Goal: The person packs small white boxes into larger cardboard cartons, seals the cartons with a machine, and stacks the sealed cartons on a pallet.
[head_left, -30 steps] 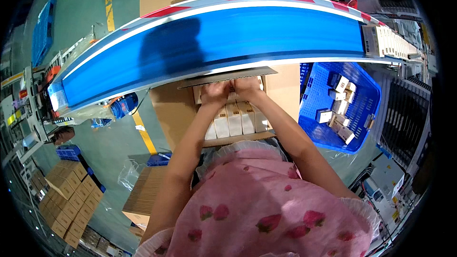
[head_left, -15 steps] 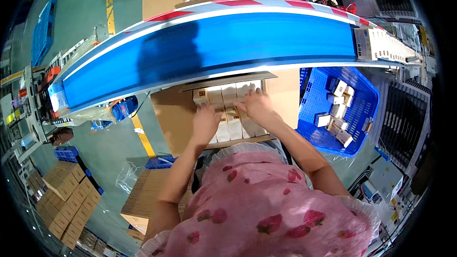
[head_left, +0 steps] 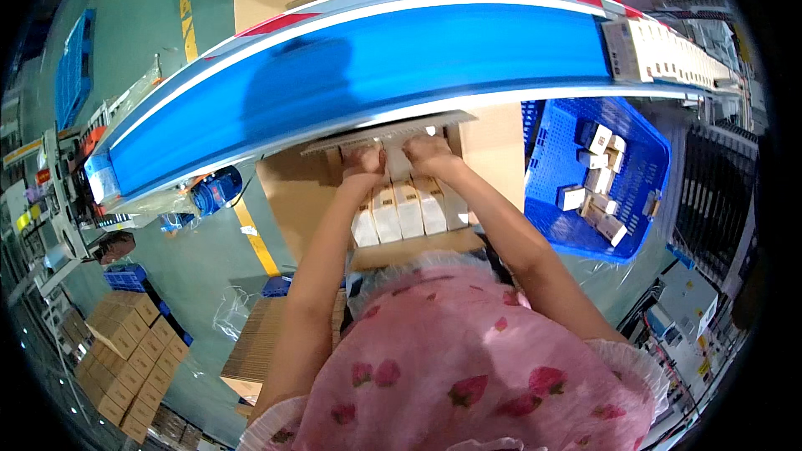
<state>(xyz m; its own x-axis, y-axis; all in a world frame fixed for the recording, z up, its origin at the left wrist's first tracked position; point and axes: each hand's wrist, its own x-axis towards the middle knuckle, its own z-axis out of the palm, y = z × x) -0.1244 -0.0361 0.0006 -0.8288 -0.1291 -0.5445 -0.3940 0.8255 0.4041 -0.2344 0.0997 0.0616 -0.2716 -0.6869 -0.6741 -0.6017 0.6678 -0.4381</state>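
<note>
Head view: at centre frame, white boxes (head_left: 408, 207) are packed inside an open carton (head_left: 284, 200); light, stiff, dentable card is judged likely, best gripped by opposite side faces. Left hand (head_left: 365, 159) and right hand (head_left: 427, 152) are curled over the far boxes; whether any is held cannot be made out. At right, small cartons (head_left: 598, 180) are scattered in a blue crate (head_left: 547, 175).

Beyond the open carton (head_left: 493, 150), the blue conveyor (head_left: 451, 42) runs clear until lined-up white boxes (head_left: 668, 54) at the carton's far right; the carton's far flap (head_left: 388, 133) bars a low crossing, while the carton's near end is open from above
</note>
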